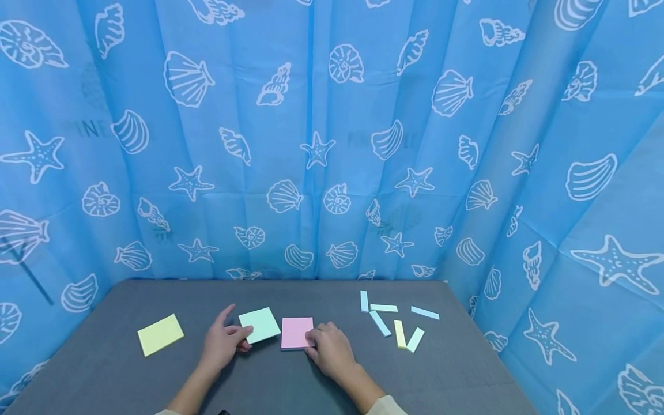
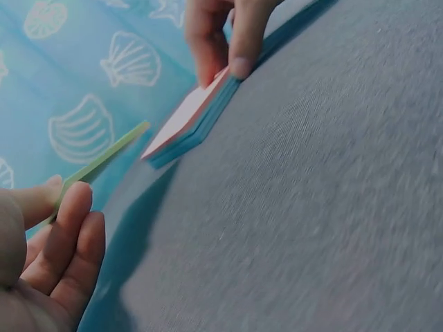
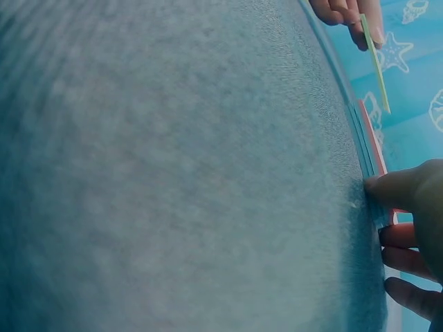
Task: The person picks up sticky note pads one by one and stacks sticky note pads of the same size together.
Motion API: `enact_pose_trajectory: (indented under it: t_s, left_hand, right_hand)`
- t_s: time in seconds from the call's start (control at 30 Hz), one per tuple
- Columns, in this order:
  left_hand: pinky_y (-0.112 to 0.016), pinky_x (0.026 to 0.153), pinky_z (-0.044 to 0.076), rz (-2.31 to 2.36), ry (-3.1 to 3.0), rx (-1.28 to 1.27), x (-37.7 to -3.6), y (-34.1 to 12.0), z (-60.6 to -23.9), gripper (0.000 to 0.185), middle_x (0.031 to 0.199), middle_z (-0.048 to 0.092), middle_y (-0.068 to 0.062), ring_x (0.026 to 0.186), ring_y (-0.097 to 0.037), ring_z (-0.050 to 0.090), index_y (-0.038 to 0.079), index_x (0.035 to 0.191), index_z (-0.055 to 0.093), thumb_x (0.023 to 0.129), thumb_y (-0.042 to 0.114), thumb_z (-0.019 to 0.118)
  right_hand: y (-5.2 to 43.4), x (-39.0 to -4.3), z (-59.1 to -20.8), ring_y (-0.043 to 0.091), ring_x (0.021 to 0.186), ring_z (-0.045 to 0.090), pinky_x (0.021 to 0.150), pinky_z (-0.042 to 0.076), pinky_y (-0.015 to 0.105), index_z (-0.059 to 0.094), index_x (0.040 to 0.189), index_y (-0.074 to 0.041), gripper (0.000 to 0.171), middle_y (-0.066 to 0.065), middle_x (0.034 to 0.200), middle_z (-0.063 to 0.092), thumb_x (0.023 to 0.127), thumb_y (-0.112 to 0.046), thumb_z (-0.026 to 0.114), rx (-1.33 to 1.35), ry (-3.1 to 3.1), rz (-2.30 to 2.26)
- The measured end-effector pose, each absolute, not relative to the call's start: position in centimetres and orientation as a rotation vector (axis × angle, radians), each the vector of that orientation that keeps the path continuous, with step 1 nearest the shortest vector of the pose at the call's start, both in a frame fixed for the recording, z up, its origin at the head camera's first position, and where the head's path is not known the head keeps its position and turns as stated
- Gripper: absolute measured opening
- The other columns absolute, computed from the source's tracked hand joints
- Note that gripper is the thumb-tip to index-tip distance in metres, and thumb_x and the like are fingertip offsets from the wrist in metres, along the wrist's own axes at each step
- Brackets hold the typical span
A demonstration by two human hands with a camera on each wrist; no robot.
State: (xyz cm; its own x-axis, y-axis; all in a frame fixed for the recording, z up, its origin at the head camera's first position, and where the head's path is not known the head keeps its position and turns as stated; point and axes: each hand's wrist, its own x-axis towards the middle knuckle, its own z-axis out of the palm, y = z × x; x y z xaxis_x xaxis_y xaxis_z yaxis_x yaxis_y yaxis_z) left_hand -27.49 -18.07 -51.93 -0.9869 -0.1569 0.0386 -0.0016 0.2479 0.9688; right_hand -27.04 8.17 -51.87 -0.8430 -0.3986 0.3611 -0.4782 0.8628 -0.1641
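My left hand (image 1: pixel 220 344) pinches a square light-green sticky-note pad (image 1: pixel 261 324) by its left edge, between thumb and fingers. In the left wrist view the green pad (image 2: pixel 104 155) is tilted and raised above the table. Just right of it lies a pink sticky-note pad (image 1: pixel 297 331), stacked on blue pads (image 2: pixel 201 137) that show as layers below it. My right hand (image 1: pixel 333 350) holds this stack at its right side, thumb at the near corner. Seen from the right wrist, the thumb (image 3: pixel 391 188) presses against the blue layers while the other fingers are partly hidden.
A yellow sticky-note pad (image 1: pixel 159 335) lies on the left of the grey table (image 1: pixel 280 386). Several narrow blue, green and yellow strips, among them a yellow strip (image 1: pixel 400 334), are scattered on the right. A blue shell-patterned curtain (image 1: pixel 316 230) hangs behind and at the right.
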Motion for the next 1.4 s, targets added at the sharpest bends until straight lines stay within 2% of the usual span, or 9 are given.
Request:
enact_pose_trajectory:
  t_s: [0.33,0.5,0.63,0.73,0.83,0.93,0.97,1.17,1.4]
  left_hand:
    - [-0.036,0.054,0.053,-1.886,-2.48,0.065,-27.6,-15.9,-52.2,0.074,0.068,0.065,-0.01,0.052,-0.023,0.061,0.004,0.15,0.029,0.09,0.013,0.071]
    - [-0.034,0.052,0.049,-1.637,-2.613,-0.042,-28.1,-15.0,-52.3,0.07,0.063,0.06,-0.003,0.05,-0.02,0.057,0.003,0.147,0.036,0.089,0.017,0.072]
    - [-0.032,0.056,0.043,-1.342,-2.739,-0.117,-28.2,-14.2,-52.1,0.065,0.069,0.056,0.002,0.057,-0.014,0.052,0.004,0.142,0.045,0.087,0.024,0.074]
    - [-0.036,0.062,0.043,-1.131,-2.831,-0.174,-28.0,-13.7,-51.9,0.066,0.077,0.058,0.002,0.066,-0.015,0.051,0.006,0.138,0.051,0.083,0.032,0.078]
    - [-0.044,0.076,0.049,-0.95,-2.895,-0.259,-27.9,-13.3,-51.8,0.071,0.099,0.066,-0.006,0.087,-0.022,0.06,0.008,0.136,0.054,0.078,0.039,0.081]
    - [-0.05,0.087,0.047,-0.727,-2.935,-0.364,-27.9,-13.0,-51.9,0.073,0.117,0.063,-0.011,0.103,-0.027,0.06,0.009,0.133,0.057,0.075,0.045,0.082]
    - [-0.051,0.087,0.047,-0.659,-2.937,-0.394,-27.9,-12.9,-51.9,0.072,0.117,0.063,-0.012,0.104,-0.029,0.059,0.009,0.132,0.058,0.074,0.046,0.082]
    - [-0.049,0.079,0.048,-0.411,-2.895,-0.491,-28.1,-12.3,-52.0,0.065,0.106,0.064,-0.01,0.093,-0.028,0.059,0.011,0.123,0.064,0.072,0.046,0.083]
    - [-0.046,0.076,0.048,-0.399,-2.907,-0.522,-28.4,-11.5,-51.7,0.056,0.1,0.065,-0.007,0.088,-0.025,0.059,0.013,0.116,0.068,0.073,0.043,0.083]
  right_hand:
    - [8.1,-27.1,-51.8,0.01,0.081,0.053,0.069,0.046,0.028,0.075,0.104,-0.017,0.025,-0.006,0.09,0.065,0.082,-0.03,0.079,0.643,-2.732,0.371]
    - [8.1,-27.2,-52.0,0.009,0.08,0.052,0.069,0.045,0.028,0.075,0.105,-0.018,0.027,-0.007,0.091,0.065,0.082,-0.03,0.079,0.637,-2.747,0.391]
    - [8.1,-27.1,-52.2,0.01,0.083,0.053,0.073,0.046,0.03,0.074,0.107,-0.017,0.03,-0.006,0.095,0.067,0.081,-0.03,0.08,0.613,-2.763,0.42]
    - [8.2,-27.1,-52.3,0.011,0.085,0.054,0.074,0.047,0.032,0.071,0.112,-0.016,0.037,-0.004,0.1,0.069,0.079,-0.03,0.081,0.59,-2.779,0.453]
    - [8.1,-27.1,-52.3,0.012,0.082,0.052,0.072,0.045,0.031,0.067,0.12,-0.017,0.047,-0.003,0.104,0.069,0.079,-0.033,0.081,0.568,-2.816,0.463]
    - [8.0,-27.1,-52.1,0.012,0.081,0.05,0.071,0.045,0.03,0.063,0.128,-0.017,0.056,-0.001,0.105,0.067,0.079,-0.039,0.08,0.564,-2.847,0.429]
    - [8.0,-27.1,-51.9,0.013,0.082,0.05,0.072,0.045,0.031,0.062,0.129,-0.017,0.057,-0.001,0.105,0.067,0.08,-0.042,0.079,0.568,-2.856,0.408]
    - [7.6,-27.2,-51.4,0.015,0.088,0.053,0.078,0.048,0.035,0.06,0.132,-0.02,0.06,0.001,0.108,0.065,0.082,-0.049,0.074,0.614,-2.876,0.295]
    - [7.6,-27.7,-51.0,0.012,0.079,0.049,0.068,0.045,0.031,0.064,0.127,-0.022,0.053,-0.003,0.093,0.062,0.082,-0.048,0.074,0.66,-2.869,0.23]
